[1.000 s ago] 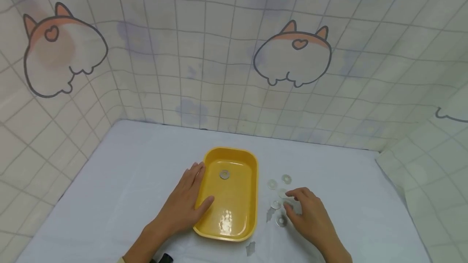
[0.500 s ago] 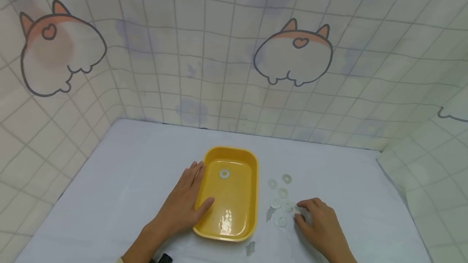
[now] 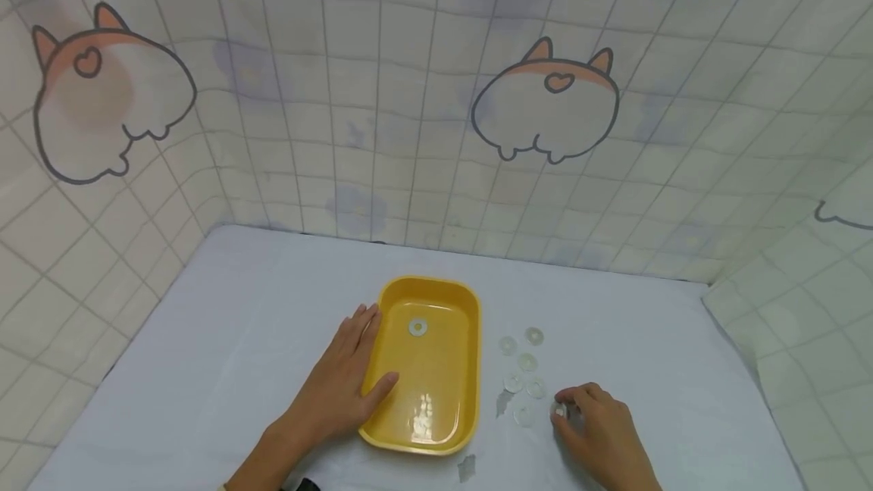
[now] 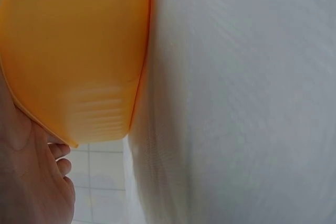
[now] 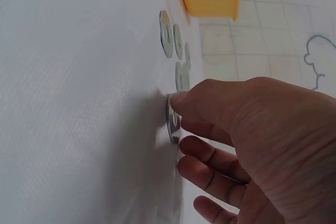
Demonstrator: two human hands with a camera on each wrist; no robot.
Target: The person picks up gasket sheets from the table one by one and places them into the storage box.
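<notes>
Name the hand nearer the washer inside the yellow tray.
Left. The left hand lies on the left rim of the yellow tray, beside that washer; the right hand is farther off, right of the tray, at another washer.

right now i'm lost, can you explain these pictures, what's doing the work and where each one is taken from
There's no machine here, just a person's bare left hand and right hand. The wide picture comes from a camera on the head, looking forward and down; the two close ones come from wrist cameras. On the white cloth-covered surface sits a shallow yellow rectangular tray with one flat, ring-shaped silvery washer inside. The left hand rests along the tray's edge. Six similar loose washers lie to the tray's right, and the right hand pinches another washer beside them.
</notes>
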